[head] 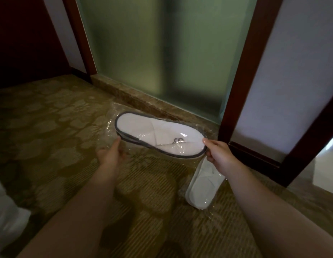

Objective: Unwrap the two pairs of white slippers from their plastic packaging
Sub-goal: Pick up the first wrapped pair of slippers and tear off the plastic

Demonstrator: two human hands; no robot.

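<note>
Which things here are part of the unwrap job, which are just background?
Job: wrapped slipper pair held between left hand and right hand; second wrapped pair on carpet.
Background: frosted glass door, marble threshold, wooden frame.

You have two wrapped pairs of white slippers in view: one pair [160, 135] at the centre of the frame, one pair [202, 190] at lower right. Each sits in one clear plastic bag, two bags in all. Two hands show: left hand [110, 155], right hand [218, 155].
</note>
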